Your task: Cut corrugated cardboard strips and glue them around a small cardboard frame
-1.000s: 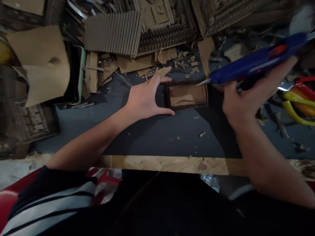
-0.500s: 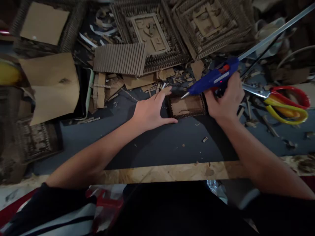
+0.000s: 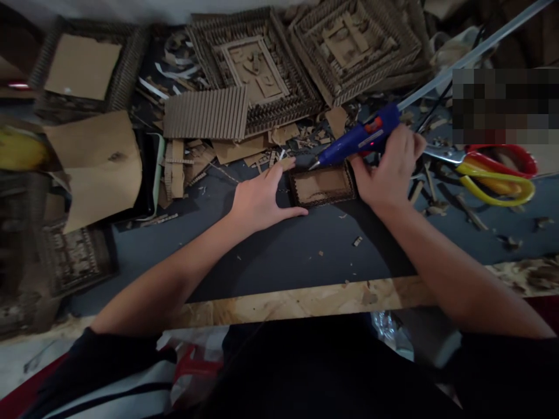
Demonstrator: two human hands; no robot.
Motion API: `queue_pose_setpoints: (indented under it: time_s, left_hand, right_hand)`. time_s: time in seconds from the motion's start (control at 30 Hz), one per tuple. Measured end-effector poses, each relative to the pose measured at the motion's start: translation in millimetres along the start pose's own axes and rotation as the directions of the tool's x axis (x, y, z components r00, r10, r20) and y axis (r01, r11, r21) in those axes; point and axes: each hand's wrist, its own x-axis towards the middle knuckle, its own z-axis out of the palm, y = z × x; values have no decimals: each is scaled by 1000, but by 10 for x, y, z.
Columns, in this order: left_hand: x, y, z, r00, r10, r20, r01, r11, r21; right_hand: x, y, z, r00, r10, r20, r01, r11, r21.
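Note:
A small rectangular cardboard frame (image 3: 323, 202) with dark ridged walls and a plain tan inside lies flat on the dark work surface. My right hand (image 3: 388, 169) is wrapped round a blue hot glue gun (image 3: 338, 144), just past the frame's right end. A long translucent glue stick (image 3: 476, 49) juts from its back. The nozzle points down-left, over the frame's far wall near the left corner; whether it touches cannot be made out. My left hand (image 3: 257, 198) lies at the frame's left end, thumb and fingers spread apart, with nothing visibly gripped.
Scissors (image 3: 498, 177) with red and yellow handles lie to the right. Larger ridged cardboard frames (image 3: 301, 96) and a corrugated sheet (image 3: 205, 113) stand at the back. Cardboard scraps (image 3: 192, 163) litter the surface. A tan cardboard piece (image 3: 98, 169) lies left; a wooden edge (image 3: 283, 301) runs along the front.
The whole view has shifted slightly. Against the frame, the glue gun's nozzle has moved a little left along the far wall. My left hand keeps its spread pose at the left end.

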Motion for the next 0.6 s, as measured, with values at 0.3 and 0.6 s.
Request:
queue_pose_setpoints:
  time_s: [0.3, 0.6]
  left_hand:
    - [-44, -69, 32, 996, 71, -45, -74, 995, -65]
    - [-36, -84, 52, 997, 44, -69, -51, 993, -108]
  right_hand:
    - [-20, -40, -25, 999, 28, 34, -29, 999, 25]
    - [-66, 125, 68, 997, -74, -5, 75, 995, 74]
